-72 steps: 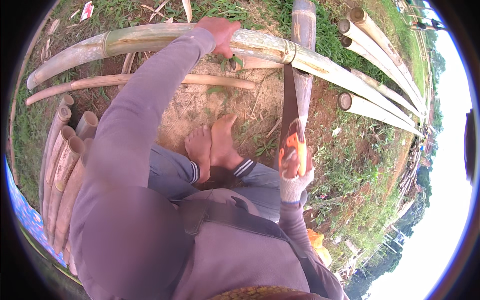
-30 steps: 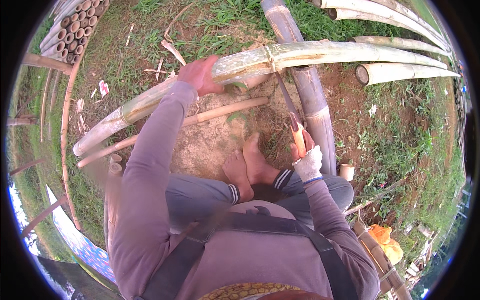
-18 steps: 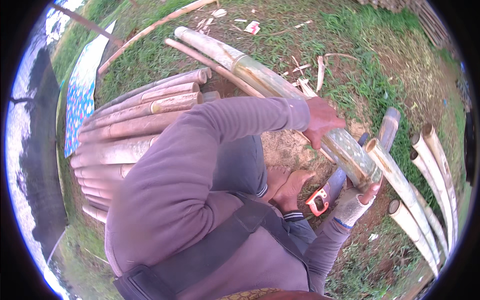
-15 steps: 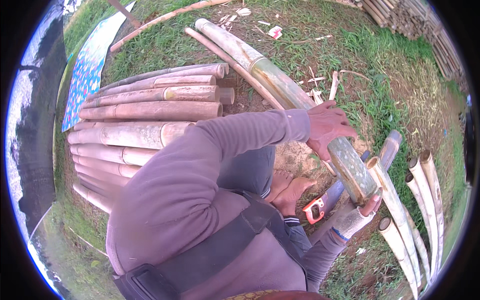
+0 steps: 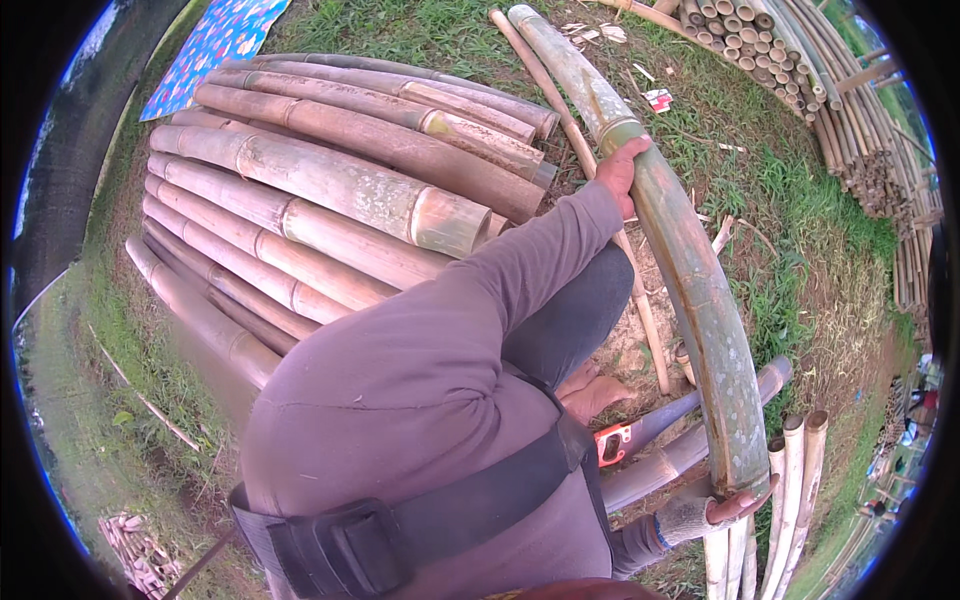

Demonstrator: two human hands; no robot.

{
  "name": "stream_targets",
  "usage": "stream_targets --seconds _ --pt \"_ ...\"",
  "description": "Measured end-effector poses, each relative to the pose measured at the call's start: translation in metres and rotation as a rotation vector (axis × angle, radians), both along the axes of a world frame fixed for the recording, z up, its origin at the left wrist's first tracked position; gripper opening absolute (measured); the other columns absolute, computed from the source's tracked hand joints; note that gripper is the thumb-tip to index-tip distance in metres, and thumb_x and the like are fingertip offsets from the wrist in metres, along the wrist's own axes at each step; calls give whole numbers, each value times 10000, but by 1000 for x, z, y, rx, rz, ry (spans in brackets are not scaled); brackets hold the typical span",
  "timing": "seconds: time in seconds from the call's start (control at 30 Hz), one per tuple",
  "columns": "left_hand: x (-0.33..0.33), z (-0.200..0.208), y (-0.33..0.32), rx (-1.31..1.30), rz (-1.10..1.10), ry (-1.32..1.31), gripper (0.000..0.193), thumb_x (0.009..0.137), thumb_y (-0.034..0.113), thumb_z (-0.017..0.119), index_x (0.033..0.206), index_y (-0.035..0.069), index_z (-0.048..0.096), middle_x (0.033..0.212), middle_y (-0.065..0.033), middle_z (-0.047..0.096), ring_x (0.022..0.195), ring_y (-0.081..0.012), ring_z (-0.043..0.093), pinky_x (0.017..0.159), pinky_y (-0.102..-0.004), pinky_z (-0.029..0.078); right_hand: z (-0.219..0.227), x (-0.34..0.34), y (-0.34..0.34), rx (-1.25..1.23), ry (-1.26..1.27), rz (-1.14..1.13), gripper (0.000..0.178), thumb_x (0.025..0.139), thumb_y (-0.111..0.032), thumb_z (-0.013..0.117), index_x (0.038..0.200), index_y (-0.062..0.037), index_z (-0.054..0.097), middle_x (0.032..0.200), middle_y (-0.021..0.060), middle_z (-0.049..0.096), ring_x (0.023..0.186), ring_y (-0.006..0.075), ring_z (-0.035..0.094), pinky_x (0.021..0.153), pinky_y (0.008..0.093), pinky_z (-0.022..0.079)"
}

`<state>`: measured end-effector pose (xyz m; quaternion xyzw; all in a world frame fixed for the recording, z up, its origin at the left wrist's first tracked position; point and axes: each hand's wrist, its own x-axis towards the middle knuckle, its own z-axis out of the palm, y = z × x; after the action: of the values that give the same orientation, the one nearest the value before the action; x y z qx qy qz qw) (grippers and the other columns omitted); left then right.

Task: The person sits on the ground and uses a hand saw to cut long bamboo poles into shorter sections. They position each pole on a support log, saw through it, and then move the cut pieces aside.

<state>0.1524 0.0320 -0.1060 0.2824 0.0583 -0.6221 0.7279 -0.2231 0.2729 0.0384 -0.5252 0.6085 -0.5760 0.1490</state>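
A long, thick green-brown bamboo pole runs from the far middle down to the right side of my body. My left hand is closed on its left side, just below a ring-like joint. At the near end my right hand, in a pale fingerless glove, holds the pole from below. Part of that palm is hidden. A handsaw with an orange handle lies by my bare foot, left of the pole. A thinner bamboo pole lies along the far left side.
Cut bamboo poles lie side by side at the left. Another bamboo length lies under the held pole. Several pale poles stand out at the near right. A large bamboo stack fills the far right; a blue patterned sheet lies far left.
The pole's near end has come closer to my body, with more length showing. My left hand has shifted farther up along it, my right hand nearer to me. The view has turned somewhat.
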Motion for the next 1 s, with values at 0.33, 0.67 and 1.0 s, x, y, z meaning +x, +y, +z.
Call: stream_targets --seconds 0.33,0.67,1.0 --pt "40 61 78 -26 278 -284 1024 851 272 936 1531 -36 235 1403 -248 537 1229 -362 661 1028 -522 604 1 -9 -59 119 -491 170 879 1131 -642 391 1682 42 346 1684 257 403 1577 374 388 1333 533 291" --pt "264 84 230 184 838 -678 1034 827 248 987 1479 -132 279 1371 -261 572 1195 -309 664 1013 -396 608 -42 155 -112 364 -481 772 702 1132 -601 541 1391 43 641 1275 150 710 1137 245 679 1058 400 502" --pt "360 26 264 1268 -364 -2206 774 991 798 405 1497 294 702 1676 1 552 1638 -279 339 1295 -710 162 -69 308 -110 8 822 1144 532 1096 -498 649 1402 -66 702 1301 185 735 1183 381 698 1042 471 531"
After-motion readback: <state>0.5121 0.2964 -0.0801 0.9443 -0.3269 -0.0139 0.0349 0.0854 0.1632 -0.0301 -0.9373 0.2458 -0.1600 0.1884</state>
